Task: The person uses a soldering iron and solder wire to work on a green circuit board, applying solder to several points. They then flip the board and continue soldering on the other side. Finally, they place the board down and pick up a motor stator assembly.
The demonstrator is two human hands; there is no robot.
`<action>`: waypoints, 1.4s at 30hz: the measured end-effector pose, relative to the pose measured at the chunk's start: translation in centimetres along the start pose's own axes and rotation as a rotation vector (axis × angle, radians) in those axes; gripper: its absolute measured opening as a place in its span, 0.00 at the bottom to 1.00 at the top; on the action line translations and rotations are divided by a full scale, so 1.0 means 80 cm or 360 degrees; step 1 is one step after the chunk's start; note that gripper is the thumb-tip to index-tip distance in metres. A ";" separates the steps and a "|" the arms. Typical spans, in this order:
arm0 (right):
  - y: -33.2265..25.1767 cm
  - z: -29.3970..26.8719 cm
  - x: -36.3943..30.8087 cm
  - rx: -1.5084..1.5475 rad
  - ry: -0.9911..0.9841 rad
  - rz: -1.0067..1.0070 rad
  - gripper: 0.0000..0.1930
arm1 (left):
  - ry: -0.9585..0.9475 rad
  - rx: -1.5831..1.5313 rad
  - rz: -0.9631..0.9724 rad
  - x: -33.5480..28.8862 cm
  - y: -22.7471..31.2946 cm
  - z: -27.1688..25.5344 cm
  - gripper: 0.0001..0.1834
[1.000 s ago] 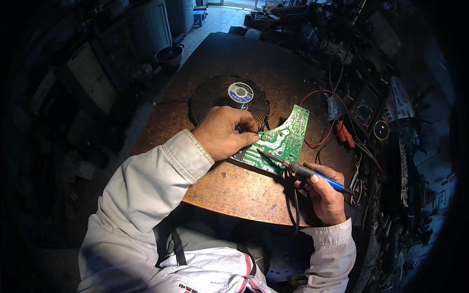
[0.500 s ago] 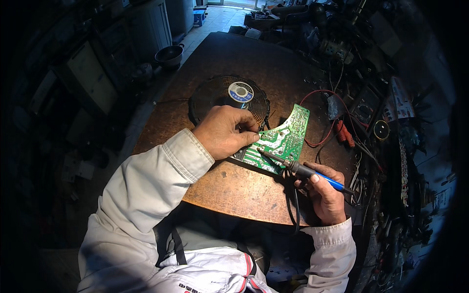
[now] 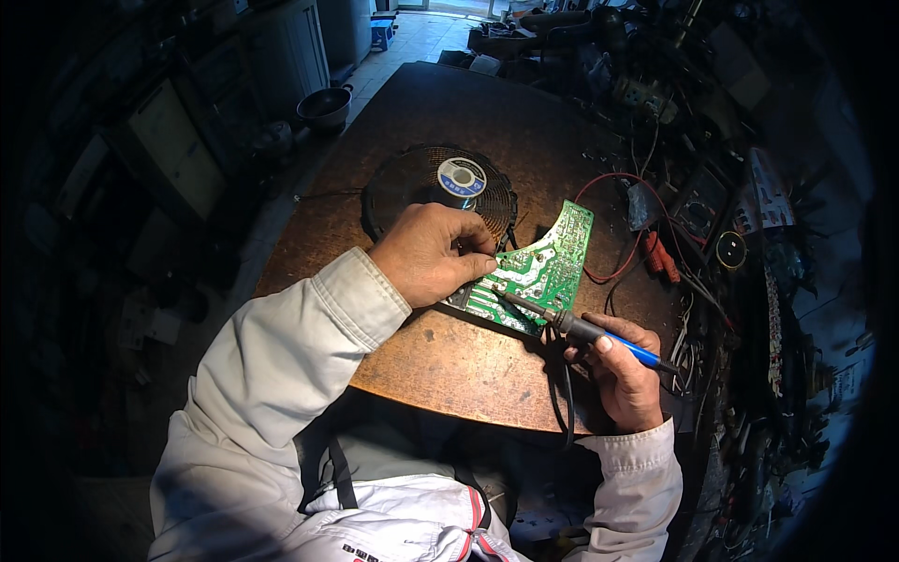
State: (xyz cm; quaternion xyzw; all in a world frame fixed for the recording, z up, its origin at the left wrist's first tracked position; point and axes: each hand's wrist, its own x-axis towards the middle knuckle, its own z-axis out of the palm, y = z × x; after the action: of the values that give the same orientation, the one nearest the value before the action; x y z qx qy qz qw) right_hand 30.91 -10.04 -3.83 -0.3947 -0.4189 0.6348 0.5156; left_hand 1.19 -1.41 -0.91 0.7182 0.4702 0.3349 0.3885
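Observation:
A green printed circuit board lies solder side up near the front of the wooden table, its upper edge curved. My left hand is closed at the board's left edge, thumb and forefinger pinched together; whatever is between them is too small to make out. In my right hand is a soldering iron with a blue handle, its tip pointing left, at or just over the board's solder joints. Behind my left hand, a solder spool stands on a round, dark wire coil.
Red test leads and a multimeter lie at the table's right side, among tangled cables and clutter. A black cord hangs over the front edge below the board. A dark pan sits beyond the table's far left.
The soldering iron's tip has shifted very slightly right and nearer me over the board. The board has moved slightly. My left hand stays in place.

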 end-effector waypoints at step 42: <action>-0.002 0.002 0.000 -0.0035 0.0011 0.0013 0.25 | 0.0012 0.0039 0.0020 0.001 -0.003 0.000 0.12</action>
State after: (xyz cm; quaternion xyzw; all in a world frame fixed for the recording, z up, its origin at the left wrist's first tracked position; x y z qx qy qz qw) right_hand 30.81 -10.01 -3.64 -0.4042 -0.4225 0.6309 0.5099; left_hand 1.12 -1.30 -1.10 0.7246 0.4712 0.3343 0.3757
